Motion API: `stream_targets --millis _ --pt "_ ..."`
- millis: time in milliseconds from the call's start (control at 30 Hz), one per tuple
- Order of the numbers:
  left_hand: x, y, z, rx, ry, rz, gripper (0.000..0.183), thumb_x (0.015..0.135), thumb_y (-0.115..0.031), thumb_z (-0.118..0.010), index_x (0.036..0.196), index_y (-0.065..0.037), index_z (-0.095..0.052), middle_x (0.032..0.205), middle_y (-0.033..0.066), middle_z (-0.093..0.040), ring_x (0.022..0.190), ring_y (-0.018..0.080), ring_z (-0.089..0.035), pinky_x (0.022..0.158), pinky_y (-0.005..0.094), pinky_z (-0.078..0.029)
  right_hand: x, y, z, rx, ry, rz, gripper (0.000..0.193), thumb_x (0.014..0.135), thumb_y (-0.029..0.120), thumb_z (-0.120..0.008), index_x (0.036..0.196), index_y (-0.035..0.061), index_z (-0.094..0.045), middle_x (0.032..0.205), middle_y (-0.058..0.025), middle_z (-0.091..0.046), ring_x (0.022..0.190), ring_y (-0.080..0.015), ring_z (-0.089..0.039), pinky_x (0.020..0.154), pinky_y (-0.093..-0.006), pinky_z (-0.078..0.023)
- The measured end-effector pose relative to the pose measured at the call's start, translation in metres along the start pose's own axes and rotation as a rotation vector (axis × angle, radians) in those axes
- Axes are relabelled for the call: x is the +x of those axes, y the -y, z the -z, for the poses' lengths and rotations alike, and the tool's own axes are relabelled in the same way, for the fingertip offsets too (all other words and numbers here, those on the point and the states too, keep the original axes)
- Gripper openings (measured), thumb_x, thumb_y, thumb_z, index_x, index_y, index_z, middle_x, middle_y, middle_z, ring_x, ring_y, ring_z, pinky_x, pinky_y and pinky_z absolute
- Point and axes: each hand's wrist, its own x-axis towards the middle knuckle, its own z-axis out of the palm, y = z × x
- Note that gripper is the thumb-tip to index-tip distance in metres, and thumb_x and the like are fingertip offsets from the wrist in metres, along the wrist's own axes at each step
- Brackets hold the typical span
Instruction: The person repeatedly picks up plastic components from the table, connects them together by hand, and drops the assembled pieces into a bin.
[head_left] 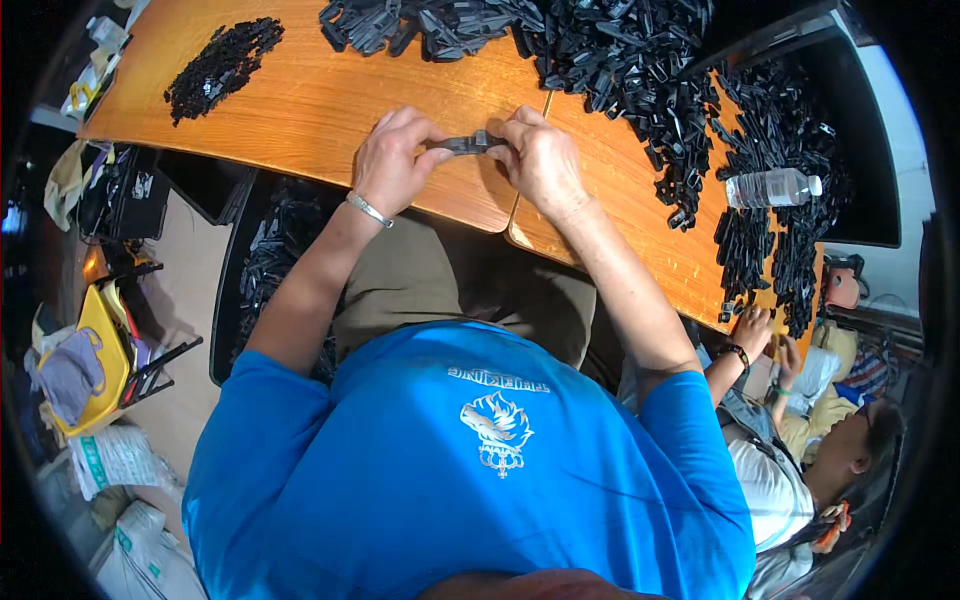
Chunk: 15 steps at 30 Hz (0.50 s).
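- Between the two hands, over the near side of the table point(340, 110), is the part point(462, 146), a dark, slim strip; it runs roughly crosswise, its left end at the left hand point(393, 155), its right end at the right hand point(543, 158).
- Left hand: grasping; thumb and forefinger pinch the part's left end; the other fingers are curled; the part projects to the right of the fingertips.
- Right hand: grasping; thumb and fingers close on the part's right end, partly hiding it; the part projects to the left of the fingertips; a small grey piece point(481, 137) shows on the part, just beside this hand.
- Clearance: cannot tell whether the part touches the table or is held just above it; the seam point(516, 203) between the table's two boards runs near the right hand.
- Beyond the hands: a large heap point(625, 55) of black pieces lies along the far side and down the right; a smaller pile point(222, 70) of fine black bits lies to the left, well apart from the left hand.
- Right side: a clear bottle point(770, 188) lies on its side among black pieces; near the table's right end, a co-worker's hands point(752, 330) are at further black pieces.
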Motion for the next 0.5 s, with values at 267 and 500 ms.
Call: stream_targets --millis 267,500 --pt "0.003 -0.002 -0.002 -0.009 0.006 0.014 0.020 0.080 -0.005 -0.087 0.096 -0.003 -0.075 0.097 0.0111 -0.067 0.096 0.0342 -0.067 0.082 0.0437 -0.053 -0.002 -0.013 0.001 0.016 -0.008 0.050 0.029 0.080 0.011 -0.087 0.108 0.0103 -0.080 0.100 -0.0096 -0.069 0.088 -0.0364 -0.073 0.074 -0.0468 -0.059" --pt "0.002 0.004 -0.010 0.004 -0.025 0.036 0.018 0.085 -0.008 -0.085 0.098 -0.003 -0.074 0.097 0.0108 -0.067 0.091 0.0316 -0.068 0.076 0.0417 -0.055 0.033 -0.002 -0.010 -0.012 -0.008 0.332 0.028 0.080 0.008 -0.084 0.108 0.0078 -0.080 0.092 -0.0118 -0.065 0.081 -0.0362 -0.071 0.069 -0.0452 -0.057"
